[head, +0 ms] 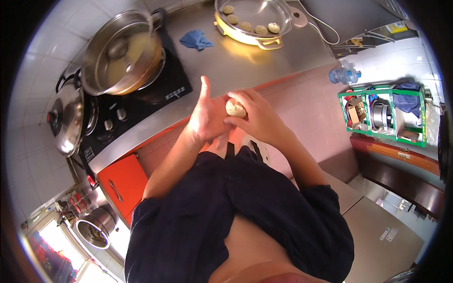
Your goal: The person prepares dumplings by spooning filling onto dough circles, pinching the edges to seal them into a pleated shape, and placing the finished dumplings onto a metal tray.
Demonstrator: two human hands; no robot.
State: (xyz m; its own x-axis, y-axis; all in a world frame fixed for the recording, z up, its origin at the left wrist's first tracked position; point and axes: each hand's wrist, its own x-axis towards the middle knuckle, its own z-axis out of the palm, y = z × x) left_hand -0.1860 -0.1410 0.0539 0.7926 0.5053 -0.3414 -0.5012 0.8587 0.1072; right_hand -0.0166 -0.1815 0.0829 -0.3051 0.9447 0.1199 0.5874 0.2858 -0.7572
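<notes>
A pale, round, pleated dough bun (235,108) is held in front of my body, above the floor by the counter edge. My right hand (254,115) curls its thumb and fingers around the bun's side. Beside it, my left hand (208,116) lies palm up with the thumb stretched out, its fingers running toward the bun and partly hidden behind it. Whether those fingers bear its weight, I cannot tell. Several more round buns (245,26) sit along the near side of a yellow electric pan (235,34) on the counter.
A large steel pot (101,67) with a ladle (118,47) and cloudy liquid stands on the black cooktop (173,76). A domed lid (69,120) leans at the left. A blue cloth (196,39) lies on the steel counter (300,53). A green-framed rack (394,134) stands at right.
</notes>
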